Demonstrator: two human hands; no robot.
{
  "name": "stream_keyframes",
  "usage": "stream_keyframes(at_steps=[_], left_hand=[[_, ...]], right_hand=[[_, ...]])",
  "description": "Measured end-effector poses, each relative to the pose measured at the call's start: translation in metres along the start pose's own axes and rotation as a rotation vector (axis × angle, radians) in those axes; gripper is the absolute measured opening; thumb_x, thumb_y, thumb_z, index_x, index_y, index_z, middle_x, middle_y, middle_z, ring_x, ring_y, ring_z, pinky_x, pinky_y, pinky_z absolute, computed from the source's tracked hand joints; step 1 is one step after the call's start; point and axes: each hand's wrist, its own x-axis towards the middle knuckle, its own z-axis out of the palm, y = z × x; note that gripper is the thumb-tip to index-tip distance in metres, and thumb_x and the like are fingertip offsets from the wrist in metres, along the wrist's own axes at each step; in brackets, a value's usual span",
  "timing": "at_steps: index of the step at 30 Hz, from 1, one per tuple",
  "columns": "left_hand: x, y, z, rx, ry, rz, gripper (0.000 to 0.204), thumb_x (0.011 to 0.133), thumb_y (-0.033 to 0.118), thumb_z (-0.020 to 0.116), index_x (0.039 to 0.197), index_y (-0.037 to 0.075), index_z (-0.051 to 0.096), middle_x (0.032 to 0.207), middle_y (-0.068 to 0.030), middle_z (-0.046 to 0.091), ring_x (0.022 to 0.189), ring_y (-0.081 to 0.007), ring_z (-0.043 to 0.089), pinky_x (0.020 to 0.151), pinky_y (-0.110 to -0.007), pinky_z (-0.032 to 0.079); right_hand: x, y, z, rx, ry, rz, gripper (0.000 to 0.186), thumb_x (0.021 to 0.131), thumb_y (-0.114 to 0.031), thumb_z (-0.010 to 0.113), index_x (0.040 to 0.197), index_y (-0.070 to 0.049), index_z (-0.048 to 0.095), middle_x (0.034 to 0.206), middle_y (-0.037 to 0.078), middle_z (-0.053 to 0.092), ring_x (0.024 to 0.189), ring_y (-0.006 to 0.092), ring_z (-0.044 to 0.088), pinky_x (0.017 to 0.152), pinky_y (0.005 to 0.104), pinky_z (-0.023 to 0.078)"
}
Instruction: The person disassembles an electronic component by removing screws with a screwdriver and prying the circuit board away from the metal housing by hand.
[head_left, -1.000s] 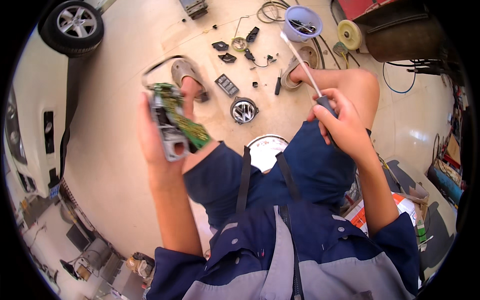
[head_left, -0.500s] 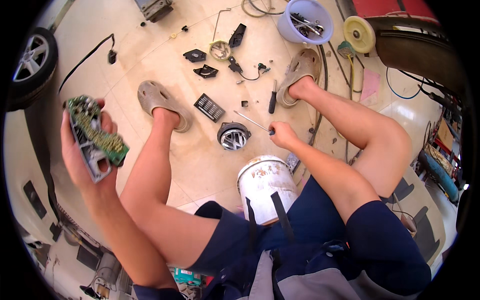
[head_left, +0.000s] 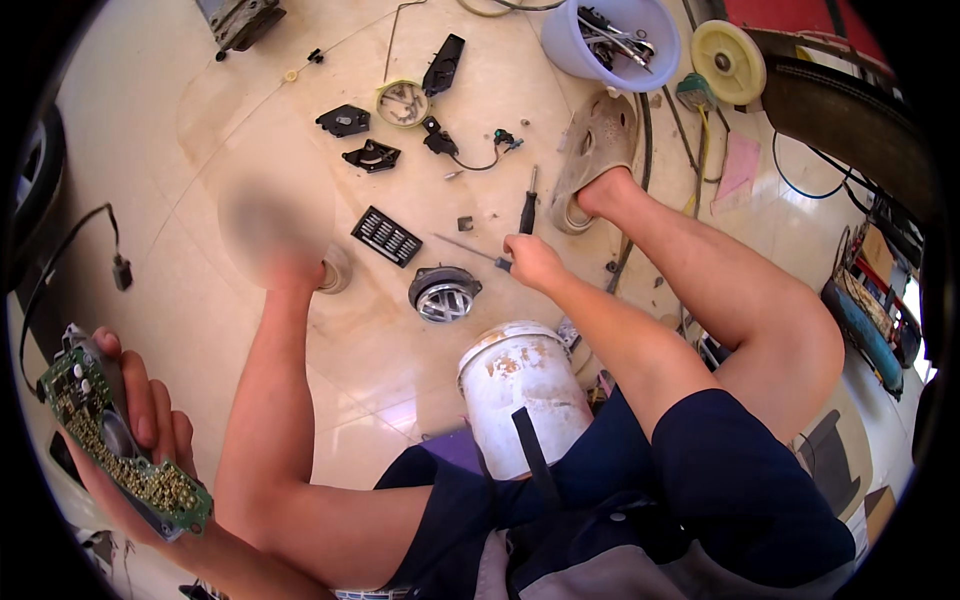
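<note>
Fingers of my left hand [head_left: 163, 410] grip a green circuit board [head_left: 160, 485] with its grey housing at the lower left, a dark cable trailing above it. My right hand [head_left: 530, 260] is closed on a screwdriver [head_left: 470, 250] by its dark handle, low over the tiles with the thin shaft pointing left. Near it lie another screwdriver [head_left: 528, 210], a black bit case [head_left: 387, 236], a small square piece [head_left: 465, 224] and a round chrome emblem in black housing [head_left: 443, 298]. Farther off are black plastic parts [head_left: 372, 155], a connector on a short lead [head_left: 505, 140] and a small round tray [head_left: 402, 104].
A worn white bucket [head_left: 520, 400] stands between my legs. At the top are a lilac tub [head_left: 565, 50] of tools and a cream wheel [head_left: 728, 62]. Hoses and cables run along the right. A tyre [head_left: 40, 165] sits at the far left, clutter [head_left: 870, 325] at the right edge.
My left hand has moved down and left with the board. My right hand, still holding the screwdriver, has dropped from raised at the right to low near the floor at the centre.
</note>
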Motion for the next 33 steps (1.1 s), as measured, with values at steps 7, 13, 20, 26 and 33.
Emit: stream_keyframes(at_steps=[7, 13, 20, 26, 33], left_hand=[[0.003, -0.009, 0.009, 0.061, 0.023, -0.005, 0.038, 0.101, 0.033, 0.044, 0.120, 0.000, 0.041, 0.066, -0.0022, 0.039, 0.041, -0.0076, 0.029, 0.032, -0.020, 0.025], [0.002, -0.003, 0.010, 0.097, 0.003, 0.024, 0.037, 0.101, 0.026, 0.046, 0.123, -0.002, 0.037, 0.068, -0.0023, 0.039, 0.042, -0.0067, 0.029, 0.033, -0.019, 0.025], [0.008, 0.009, 0.012, 0.099, -0.033, 0.028, 0.026, 0.102, 0.009, 0.038, 0.125, -0.003, 0.035, 0.071, -0.0041, 0.039, 0.043, -0.0078, 0.032, 0.036, -0.019, 0.027], [0.011, 0.022, 0.002, -0.041, 0.005, 0.010, 0.029, 0.102, 0.009, 0.035, 0.126, -0.006, 0.031, 0.073, -0.0096, 0.041, 0.043, -0.0154, 0.040, 0.039, -0.025, 0.032], [0.003, 0.028, -0.012, -0.189, -0.002, -0.062, 0.031, 0.103, 0.015, 0.032, 0.126, -0.006, 0.029, 0.075, -0.0116, 0.041, 0.043, -0.0180, 0.039, 0.038, -0.028, 0.031]], right_hand=[[0.055, 0.010, -0.060, 0.240, 0.478, 0.325, 0.031, 0.090, -0.018, 0.056, 0.115, -0.001, 0.050, 0.096, 0.025, 0.065, 0.094, 0.0410, 0.063, 0.081, 0.0482, 0.050], [0.094, 0.042, -0.115, 0.285, 0.461, 0.282, 0.028, 0.093, -0.025, 0.055, 0.104, 0.000, 0.051, 0.095, 0.024, 0.067, 0.085, 0.0385, 0.067, 0.077, 0.0479, 0.053], [0.099, -0.003, -0.112, 0.653, 0.372, 0.186, 0.031, 0.095, -0.028, 0.056, 0.085, 0.001, 0.054, 0.065, 0.013, 0.061, 0.048, 0.0212, 0.060, 0.053, 0.0353, 0.050], [0.088, -0.033, -0.047, 0.577, 0.352, 0.091, 0.033, 0.094, -0.031, 0.057, 0.087, 0.001, 0.059, 0.073, 0.019, 0.064, 0.066, 0.0318, 0.064, 0.064, 0.0417, 0.050], [0.061, -0.094, 0.035, 0.602, 0.090, 0.010, 0.029, 0.093, -0.029, 0.060, 0.088, 0.000, 0.059, 0.070, 0.016, 0.064, 0.064, 0.0294, 0.063, 0.061, 0.0402, 0.050]])
